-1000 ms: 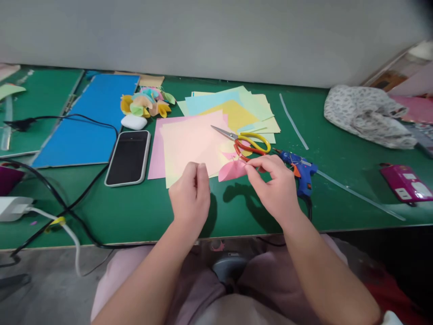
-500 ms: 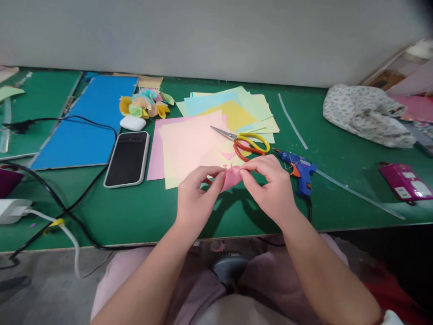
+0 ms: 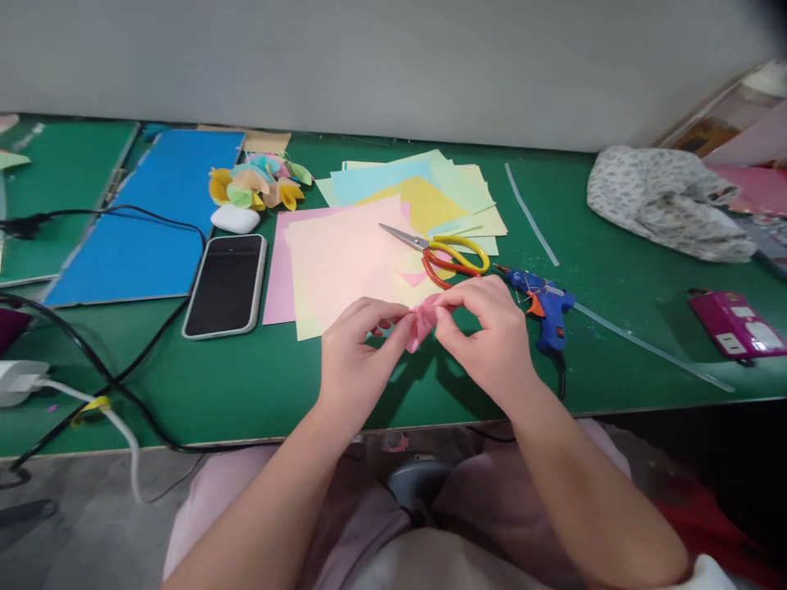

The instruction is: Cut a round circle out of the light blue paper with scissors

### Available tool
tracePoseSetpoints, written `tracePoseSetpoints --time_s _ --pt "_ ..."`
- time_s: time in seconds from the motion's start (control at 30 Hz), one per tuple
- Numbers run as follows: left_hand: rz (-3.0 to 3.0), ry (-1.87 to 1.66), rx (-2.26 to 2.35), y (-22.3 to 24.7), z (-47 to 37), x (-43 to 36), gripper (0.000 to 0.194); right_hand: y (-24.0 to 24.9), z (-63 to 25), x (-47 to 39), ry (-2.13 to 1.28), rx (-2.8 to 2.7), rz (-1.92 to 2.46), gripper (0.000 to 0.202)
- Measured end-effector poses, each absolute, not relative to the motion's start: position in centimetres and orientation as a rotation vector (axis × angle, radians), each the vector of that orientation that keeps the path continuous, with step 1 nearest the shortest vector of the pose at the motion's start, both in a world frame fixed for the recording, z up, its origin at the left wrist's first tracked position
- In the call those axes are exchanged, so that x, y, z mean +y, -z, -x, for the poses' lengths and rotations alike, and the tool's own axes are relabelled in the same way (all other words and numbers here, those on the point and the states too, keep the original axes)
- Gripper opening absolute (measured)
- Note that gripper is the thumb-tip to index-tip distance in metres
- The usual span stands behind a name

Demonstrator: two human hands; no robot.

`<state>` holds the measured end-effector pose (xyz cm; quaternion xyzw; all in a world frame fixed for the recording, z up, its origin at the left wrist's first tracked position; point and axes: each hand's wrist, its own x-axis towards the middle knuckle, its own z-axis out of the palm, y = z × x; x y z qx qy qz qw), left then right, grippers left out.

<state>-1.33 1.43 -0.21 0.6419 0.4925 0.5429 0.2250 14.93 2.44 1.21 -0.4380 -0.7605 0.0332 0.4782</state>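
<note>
Pink paper point(image 3: 423, 322): thin, curled and puckered, held above the bench point(image 3: 270, 393) near the middle of its front edge.
Left hand point(image 3: 362, 348): thumb and forefinger pinch the paper's left side; the other fingers curl.
Right hand point(image 3: 485, 336): thumb and forefinger pinch its right side.
Scissors point(image 3: 424, 243): pointed metal blades on the pale sheets point(image 3: 344, 254), one loop handle yellow, one red.
Glue gun point(image 3: 544, 303): blue plastic with an orange trigger, just right of the scissors; a translucent stick point(image 3: 652, 351) runs from its rear towards the bench's right end.
Paper flowers point(image 3: 258, 183): curved petals in yellow, peach, green and blue, near the back edge, behind a smooth white case point(image 3: 235, 219).
Cloth bundle point(image 3: 661, 201): soft, creased, patterned, towards the back right corner.
Hidden: fingertips cover part of the pink paper, so its full shape cannot be told.
Cut off: magenta box point(image 3: 734, 326), by the right picture edge.
</note>
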Motion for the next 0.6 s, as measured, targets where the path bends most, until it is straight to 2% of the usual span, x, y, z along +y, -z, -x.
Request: tracePoseSetpoints --time_s 0.33,0.6 --pt "-1.615 -1.484 1.336 0.10 1.30 1.32 0.010 -1.41 -15.07 2.21 -0.186 -1.845 1.072 0.020" --pt "-1.729 -1.458 1.337 -0.24 1.21 1.07 0.012 -1.45 -14.95 2.15 -0.173 -1.852 1.089 0.023"
